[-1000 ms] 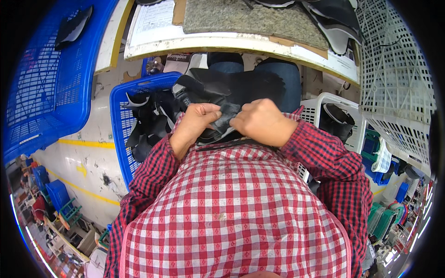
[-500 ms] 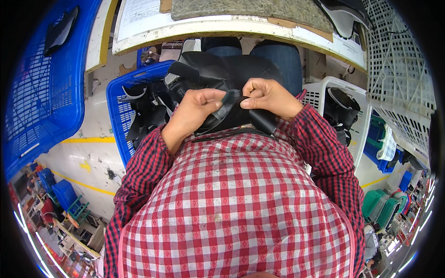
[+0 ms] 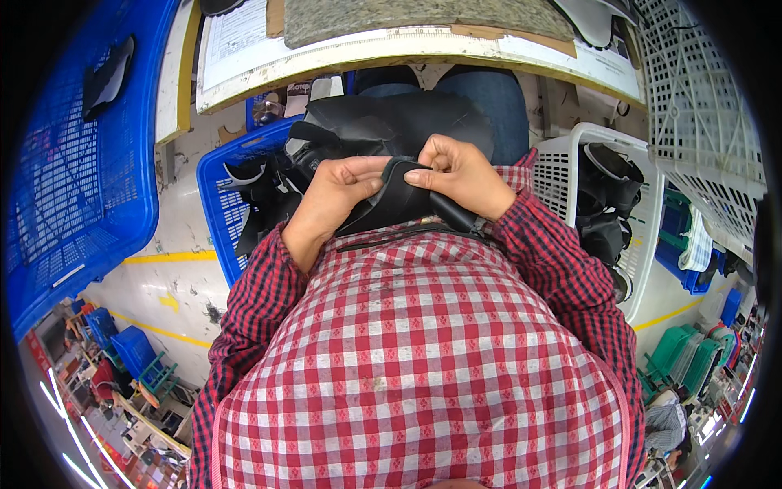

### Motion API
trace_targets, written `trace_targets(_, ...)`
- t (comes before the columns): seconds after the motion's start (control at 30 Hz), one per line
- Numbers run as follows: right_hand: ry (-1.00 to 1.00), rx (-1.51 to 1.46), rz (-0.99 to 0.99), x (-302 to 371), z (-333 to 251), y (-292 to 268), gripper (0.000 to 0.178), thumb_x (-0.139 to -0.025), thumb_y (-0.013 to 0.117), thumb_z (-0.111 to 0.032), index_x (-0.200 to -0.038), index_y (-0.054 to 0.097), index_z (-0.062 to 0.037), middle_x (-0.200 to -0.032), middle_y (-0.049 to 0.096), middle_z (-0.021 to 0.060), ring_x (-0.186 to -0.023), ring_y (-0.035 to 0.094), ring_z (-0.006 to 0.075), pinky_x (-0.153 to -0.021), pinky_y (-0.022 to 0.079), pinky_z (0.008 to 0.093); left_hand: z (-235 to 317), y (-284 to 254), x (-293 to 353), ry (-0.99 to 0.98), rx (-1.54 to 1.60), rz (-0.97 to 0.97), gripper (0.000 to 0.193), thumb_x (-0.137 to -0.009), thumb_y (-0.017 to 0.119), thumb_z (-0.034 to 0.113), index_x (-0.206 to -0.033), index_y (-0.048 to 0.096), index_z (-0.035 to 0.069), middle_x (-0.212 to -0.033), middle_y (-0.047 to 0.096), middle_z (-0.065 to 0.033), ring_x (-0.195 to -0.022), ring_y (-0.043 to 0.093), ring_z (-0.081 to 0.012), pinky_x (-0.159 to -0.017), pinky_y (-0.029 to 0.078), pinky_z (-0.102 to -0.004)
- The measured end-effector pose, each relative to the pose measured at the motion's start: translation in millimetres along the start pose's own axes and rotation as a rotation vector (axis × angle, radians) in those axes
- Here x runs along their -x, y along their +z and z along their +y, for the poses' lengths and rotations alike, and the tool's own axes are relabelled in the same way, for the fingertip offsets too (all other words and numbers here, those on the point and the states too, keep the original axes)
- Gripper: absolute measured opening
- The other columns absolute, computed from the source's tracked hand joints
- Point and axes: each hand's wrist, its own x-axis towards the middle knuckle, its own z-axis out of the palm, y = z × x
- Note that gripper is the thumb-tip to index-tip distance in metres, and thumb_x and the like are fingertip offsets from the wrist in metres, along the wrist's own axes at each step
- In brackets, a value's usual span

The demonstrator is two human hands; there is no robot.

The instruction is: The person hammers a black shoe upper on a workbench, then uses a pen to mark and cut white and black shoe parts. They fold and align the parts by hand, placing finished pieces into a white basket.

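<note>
A black leather-like shoe upper (image 3: 397,200) lies across my lap, its curved edge raised between my two hands. My left hand (image 3: 338,191) pinches that edge with thumb and fingers, and a narrow strip of greyish lining shows beside the thumb. From the other side, my right hand (image 3: 468,179) grips the same edge, thumb on top and fingers curled behind. The upper's smooth black face is turned up between the hands. Beyond them, a larger black sheet (image 3: 391,118) covers my knees.
A blue basket (image 3: 213,196) of black shoe parts stands at my left, and a white basket (image 3: 555,171) with similar parts at my right. Ahead is a table edge (image 3: 326,75) bearing a stone slab (image 3: 423,20). Larger crates, blue (image 3: 49,187) and white (image 3: 700,106), flank the table.
The edge between my hands has turned over: the greyish lining that showed is now mostly hidden under the black face. Both hands have shifted slightly and stay close together.
</note>
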Motion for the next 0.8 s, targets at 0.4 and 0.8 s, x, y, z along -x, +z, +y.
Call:
trace_targets(0.4,0.016,-0.065,-0.051,0,-1,-1,0.024,-0.092,0.080,-0.013,-0.087,0.058,-0.0046,-0.072,0.064,-0.0011,-0.064,0.056,0.0024,-0.055,0.043,0.0210,0,-2,3,0.023,0.013,-0.034,0.036,-0.093,0.062,-0.011,-0.128,0.068,-0.006,-0.114,0.076,-0.0102,-0.101,0.070,-0.0127,-0.094,0.055,-0.0261)
trace_targets(0.8,0.058,-0.065,-0.029,2,-9,2,0.022,-0.092,0.079,-0.010,-0.086,0.059,-0.0034,-0.074,0.067,0.0009,-0.066,0.060,0.0043,-0.056,0.047,0.0214,1,-7,1,-0.043,0.233,-0.097,0.033,-0.095,0.066,-0.004,-0.128,0.068,-0.006,-0.112,0.076,-0.0100,-0.099,0.071,-0.0129,-0.091,0.055,-0.0245)
